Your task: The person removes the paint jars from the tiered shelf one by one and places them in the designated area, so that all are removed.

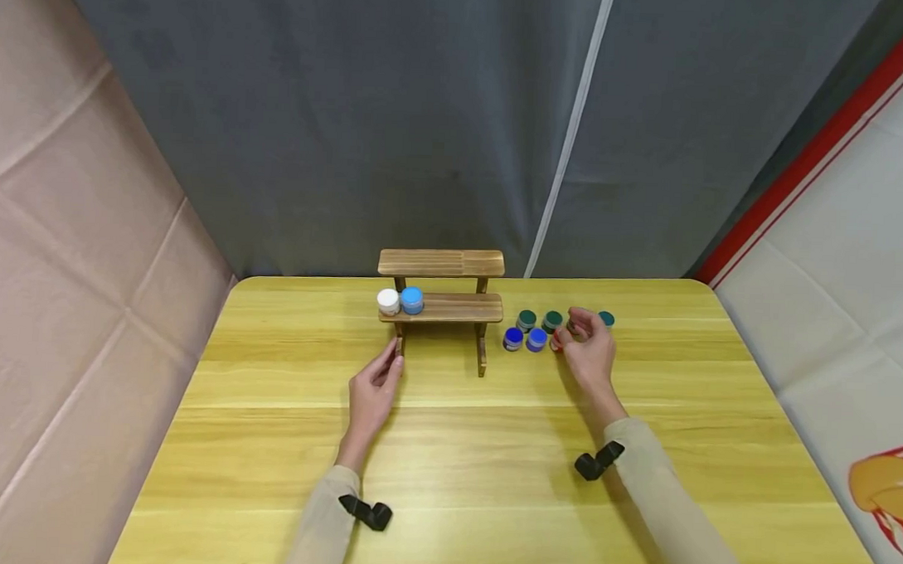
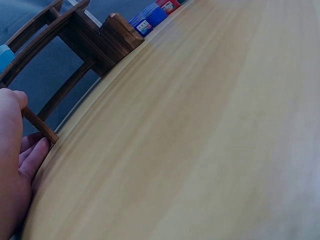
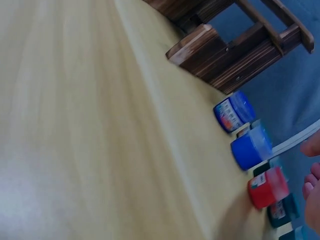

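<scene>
A two-tier wooden rack (image 1: 450, 308) stands at the table's back edge. My left hand (image 1: 373, 391) pinches its front left leg, thumb on one side and fingers on the other, as the left wrist view shows. A white-lidded jar (image 1: 388, 302) and a light blue jar (image 1: 412, 300) sit on the lower shelf's left end. My right hand (image 1: 589, 349) hovers over the paint jars right of the rack, fingers bent and thumb apart from them. Closest to it is a red jar (image 3: 267, 187), partly covered by the hand in the head view.
Two blue jars (image 1: 525, 340) stand in the front row beside the red one. Behind them are green-lidded jars (image 1: 526, 320), with a teal-lidded jar (image 1: 606, 318) at the right end. A grey curtain (image 1: 352, 146) hangs behind the wooden table (image 1: 459, 481).
</scene>
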Tool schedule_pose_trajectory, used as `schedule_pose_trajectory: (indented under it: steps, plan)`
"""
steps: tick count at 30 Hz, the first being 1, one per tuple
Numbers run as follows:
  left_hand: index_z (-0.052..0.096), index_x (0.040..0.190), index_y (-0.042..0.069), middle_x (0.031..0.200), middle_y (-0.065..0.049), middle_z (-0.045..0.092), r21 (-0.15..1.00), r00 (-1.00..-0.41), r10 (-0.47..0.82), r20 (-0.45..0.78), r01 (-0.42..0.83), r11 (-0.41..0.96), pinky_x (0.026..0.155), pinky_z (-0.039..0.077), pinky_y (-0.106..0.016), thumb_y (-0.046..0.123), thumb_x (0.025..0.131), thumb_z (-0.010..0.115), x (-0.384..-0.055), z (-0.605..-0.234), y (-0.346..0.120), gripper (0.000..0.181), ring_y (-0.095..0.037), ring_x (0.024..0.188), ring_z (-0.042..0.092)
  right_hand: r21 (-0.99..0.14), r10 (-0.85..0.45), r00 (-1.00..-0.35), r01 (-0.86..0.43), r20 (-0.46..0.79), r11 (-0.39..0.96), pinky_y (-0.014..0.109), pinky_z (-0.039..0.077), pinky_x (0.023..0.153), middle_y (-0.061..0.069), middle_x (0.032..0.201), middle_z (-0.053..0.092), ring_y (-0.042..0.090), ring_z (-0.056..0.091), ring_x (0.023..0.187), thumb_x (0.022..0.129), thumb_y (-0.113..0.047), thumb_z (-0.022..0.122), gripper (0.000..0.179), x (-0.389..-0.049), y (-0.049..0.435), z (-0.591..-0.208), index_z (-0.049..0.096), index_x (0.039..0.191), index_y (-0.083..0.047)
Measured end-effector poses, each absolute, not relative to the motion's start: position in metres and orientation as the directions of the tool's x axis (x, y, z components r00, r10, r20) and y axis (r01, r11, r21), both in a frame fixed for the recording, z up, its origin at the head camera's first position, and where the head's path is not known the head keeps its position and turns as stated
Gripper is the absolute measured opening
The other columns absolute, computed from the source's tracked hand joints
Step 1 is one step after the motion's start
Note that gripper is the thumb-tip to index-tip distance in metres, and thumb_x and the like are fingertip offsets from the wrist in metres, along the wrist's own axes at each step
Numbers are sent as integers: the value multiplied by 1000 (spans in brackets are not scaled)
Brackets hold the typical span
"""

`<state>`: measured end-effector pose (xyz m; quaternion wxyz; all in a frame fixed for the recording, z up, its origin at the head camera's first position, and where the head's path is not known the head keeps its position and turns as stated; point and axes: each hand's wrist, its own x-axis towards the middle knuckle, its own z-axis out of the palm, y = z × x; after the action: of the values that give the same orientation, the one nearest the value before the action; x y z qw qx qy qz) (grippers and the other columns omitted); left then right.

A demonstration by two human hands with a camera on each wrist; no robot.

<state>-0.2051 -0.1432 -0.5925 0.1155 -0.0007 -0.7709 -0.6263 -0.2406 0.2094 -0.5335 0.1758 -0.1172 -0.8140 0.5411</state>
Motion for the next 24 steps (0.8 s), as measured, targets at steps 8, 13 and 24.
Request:
schedule_pose_trajectory:
  steps: [8, 13, 24]
  plan:
    - [63, 139, 24, 132, -16, 68, 967, -975, -142, 170, 137, 217, 86, 62, -22, 32, 99, 67, -204, -592, -143, 40, -30, 105, 74, -927, 341, -914, -87, 219, 364, 45, 52, 110, 20, 129, 67, 36, 63, 123, 90, -2, 73, 37, -245, 200, -515, 64, 126, 1]
    - [63, 139, 23, 131, -17, 68, 964, -974, -146, 172, 136, 227, 86, 62, -23, 31, 99, 67, -204, -593, -143, 41, -31, 104, 74, -935, 320, -919, -121, 232, 333, 41, 50, 113, 21, 130, 66, 35, 61, 125, 90, -1, 72, 38, -248, 189, -503, 62, 127, 3]
    - [63, 138, 24, 129, -17, 69, 965, -972, -147, 182, 148, 217, 85, 63, -23, 31, 99, 68, -206, -596, -143, 40, -31, 103, 74, -945, 262, -934, -167, 244, 282, 40, 50, 113, 21, 132, 64, 34, 60, 127, 91, -3, 73, 38, -249, 162, -480, 61, 127, 4]
